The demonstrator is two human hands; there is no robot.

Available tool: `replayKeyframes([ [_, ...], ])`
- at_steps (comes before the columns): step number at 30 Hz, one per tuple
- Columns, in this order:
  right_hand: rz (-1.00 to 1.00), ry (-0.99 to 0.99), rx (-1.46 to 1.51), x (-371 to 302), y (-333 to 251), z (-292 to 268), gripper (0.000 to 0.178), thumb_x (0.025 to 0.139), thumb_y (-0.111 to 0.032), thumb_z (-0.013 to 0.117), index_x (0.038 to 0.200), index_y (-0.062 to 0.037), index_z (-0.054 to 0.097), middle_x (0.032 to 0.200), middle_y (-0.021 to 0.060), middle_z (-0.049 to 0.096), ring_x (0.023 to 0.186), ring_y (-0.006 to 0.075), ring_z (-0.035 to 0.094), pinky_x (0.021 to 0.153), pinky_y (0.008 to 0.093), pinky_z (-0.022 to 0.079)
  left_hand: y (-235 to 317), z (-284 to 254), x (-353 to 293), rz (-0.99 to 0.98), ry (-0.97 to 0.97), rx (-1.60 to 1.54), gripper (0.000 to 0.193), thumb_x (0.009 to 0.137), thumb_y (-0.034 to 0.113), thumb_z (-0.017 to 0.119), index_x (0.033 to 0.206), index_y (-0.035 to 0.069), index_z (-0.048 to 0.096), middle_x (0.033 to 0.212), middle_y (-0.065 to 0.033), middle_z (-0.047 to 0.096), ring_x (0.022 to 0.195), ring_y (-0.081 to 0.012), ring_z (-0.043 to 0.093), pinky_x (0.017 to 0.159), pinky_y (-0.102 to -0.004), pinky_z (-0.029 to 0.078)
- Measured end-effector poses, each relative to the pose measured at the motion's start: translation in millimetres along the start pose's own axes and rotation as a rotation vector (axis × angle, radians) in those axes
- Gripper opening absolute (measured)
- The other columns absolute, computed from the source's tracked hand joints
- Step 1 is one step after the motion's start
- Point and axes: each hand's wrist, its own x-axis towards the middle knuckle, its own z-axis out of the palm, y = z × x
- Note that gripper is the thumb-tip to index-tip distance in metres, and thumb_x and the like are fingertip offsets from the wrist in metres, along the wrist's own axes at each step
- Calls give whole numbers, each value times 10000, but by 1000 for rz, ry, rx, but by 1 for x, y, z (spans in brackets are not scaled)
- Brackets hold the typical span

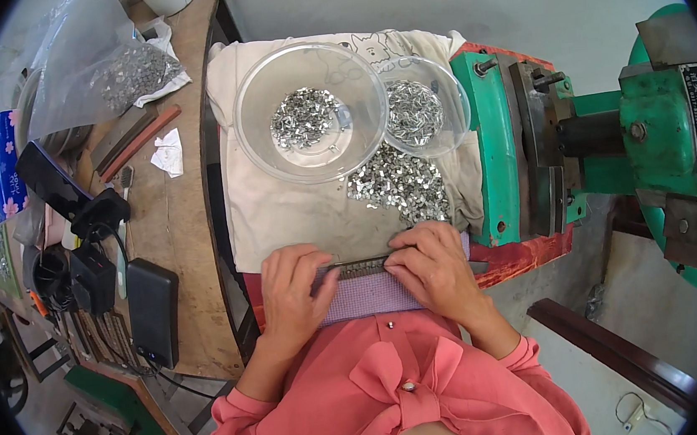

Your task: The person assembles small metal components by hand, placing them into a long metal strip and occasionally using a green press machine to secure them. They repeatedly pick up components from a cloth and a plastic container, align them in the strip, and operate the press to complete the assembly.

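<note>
Between my two hands lies a narrow dark metal strip (360, 268) with a row of small slots or pieces along it. My left hand (292, 288) grips its left end, thumb and fingers closed. At the other end, my right hand (433, 266) pinches it the same way. Under the strip is a purple checked pad (369, 298) at the bench's near edge. Just beyond my right hand, small shiny metal pieces (402, 183) are heaped on a beige cloth (281, 215). A large clear bowl (252, 126) and a smaller clear bowl (462, 106) behind hold similar pieces.
On the right stands a green machine (493, 153) with a dark metal jaw. A wooden table (174, 234) at left carries a black power bank (154, 312), a phone on a stand (55, 178), cables and a plastic bag of metal bits (133, 75).
</note>
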Motion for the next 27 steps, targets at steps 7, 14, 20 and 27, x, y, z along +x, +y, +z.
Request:
replayKeyframes([
  [7, -6, 64, -40, 19, 12, 1, 175, 749, -99, 799, 912, -109, 736, 977, 30, 639, 923, 250, 592, 822, 385, 442, -9, -15, 4, -38, -10, 4, 207, 725, 5, 781, 901, 78, 701, 931, -65, 645, 879, -270, 600, 783, -376, 438],
  [14, -28, 71, -117, 33, 14, 9, 145, 767, -121, 791, 899, -120, 733, 925, 14, 627, 879, 241, 584, 779, 384, 433, -10, -19, 0, 2, -86, 6, 256, 706, 53, 809, 942, 90, 716, 963, -50, 640, 935, -268, 588, 824, -382, 428],
  [20, -32, 75, -100, 37, 12, 11, 129, 795, -110, 771, 900, -104, 697, 912, 28, 629, 867, 253, 585, 775, 389, 432, -5, -19, -5, 11, -109, 31, 294, 708, 110, 819, 981, 101, 711, 1000, -41, 625, 990, -275, 572, 853, -399, 422],
  [27, -41, 300, -165, 53, 13, -17, 113, 810, -77, 755, 890, -93, 676, 920, 61, 655, 873, 279, 602, 766, 395, 431, -6, -9, -9, 35, -55, -3, 220, 710, 66, 806, 896, 97, 694, 964, -37, 636, 954, -267, 585, 841, -395, 419],
])
